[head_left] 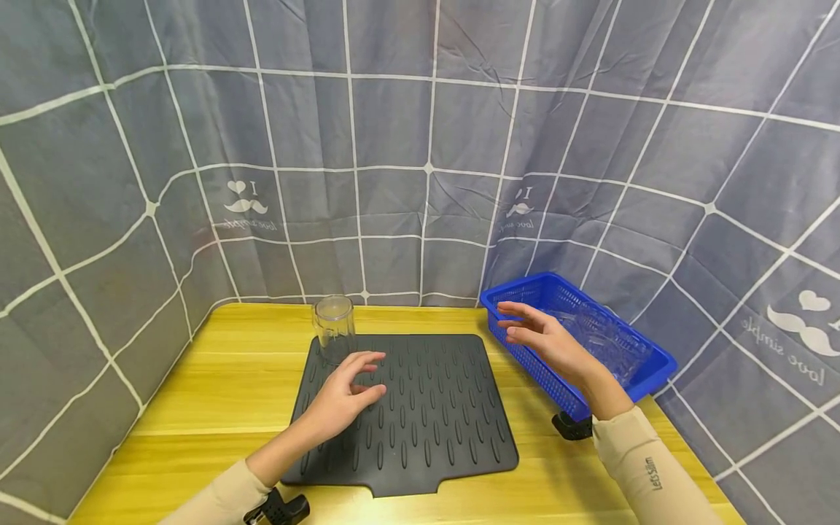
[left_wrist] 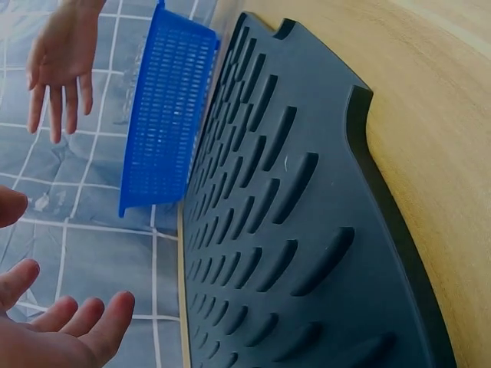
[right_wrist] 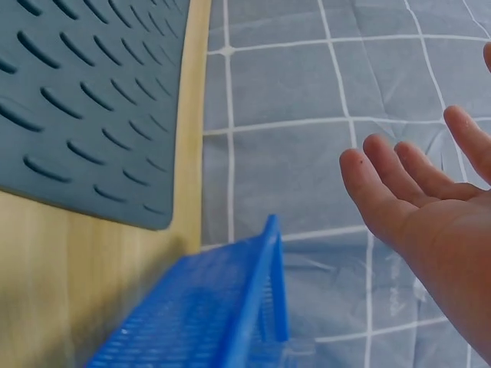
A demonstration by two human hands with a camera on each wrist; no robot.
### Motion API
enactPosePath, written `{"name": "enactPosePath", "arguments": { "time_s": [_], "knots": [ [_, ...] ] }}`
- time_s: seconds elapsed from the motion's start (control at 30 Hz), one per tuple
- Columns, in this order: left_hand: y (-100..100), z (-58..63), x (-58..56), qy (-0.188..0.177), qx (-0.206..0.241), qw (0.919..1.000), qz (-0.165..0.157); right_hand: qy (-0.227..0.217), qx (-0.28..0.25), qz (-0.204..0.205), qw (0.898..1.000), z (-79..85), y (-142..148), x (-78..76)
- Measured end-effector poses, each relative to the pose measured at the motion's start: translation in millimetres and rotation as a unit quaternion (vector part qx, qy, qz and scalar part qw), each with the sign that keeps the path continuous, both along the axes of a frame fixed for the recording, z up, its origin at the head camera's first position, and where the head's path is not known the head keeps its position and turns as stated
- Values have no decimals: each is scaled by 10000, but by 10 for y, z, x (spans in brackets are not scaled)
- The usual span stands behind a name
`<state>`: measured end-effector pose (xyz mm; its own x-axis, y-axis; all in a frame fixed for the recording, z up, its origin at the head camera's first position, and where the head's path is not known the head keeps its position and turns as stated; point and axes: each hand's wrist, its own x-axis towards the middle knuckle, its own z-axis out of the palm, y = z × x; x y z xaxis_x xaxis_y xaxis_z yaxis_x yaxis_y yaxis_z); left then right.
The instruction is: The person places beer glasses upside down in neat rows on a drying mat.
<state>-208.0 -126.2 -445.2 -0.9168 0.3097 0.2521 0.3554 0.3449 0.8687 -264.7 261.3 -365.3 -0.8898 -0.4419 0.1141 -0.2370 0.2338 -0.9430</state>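
My left hand (head_left: 343, 397) hovers over the left half of a dark ribbed drying mat (head_left: 433, 415), fingers relaxed and holding nothing. Just beyond it, a clear glass mug (head_left: 335, 328) stands upright at the mat's far left corner. On the other side, my right hand (head_left: 547, 339) is raised above the near side of a blue plastic basket (head_left: 525, 357), its fingers loosely extended around nothing. Several clear glass pieces (head_left: 607, 339) lie inside the basket, partly hidden by the right hand and forearm. In the left wrist view the fingers (left_wrist: 107, 330) are spread apart from the mat.
The mat and basket rest on a yellow wood-grain table (head_left: 216, 394). A grey curtain (head_left: 394, 204) with white grid lines hangs around its back and sides. Black wrist camera mounts (head_left: 282, 507) show below both hands.
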Motion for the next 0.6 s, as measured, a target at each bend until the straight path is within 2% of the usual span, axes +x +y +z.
{"name": "enactPosePath", "arguments": {
  "time_s": [0.13,0.4,0.6],
  "knots": [
    [8,-8,-1,-56,5,10000,63,43,-72,10,10000,85,59,-63],
    [48,-43,12,-253,-11,9997,18,102,-549,148,9983,225,200,-191],
    [67,-53,13,-277,31,9996,-16,97,-698,-57,9975,269,339,-321]
  ]
}}
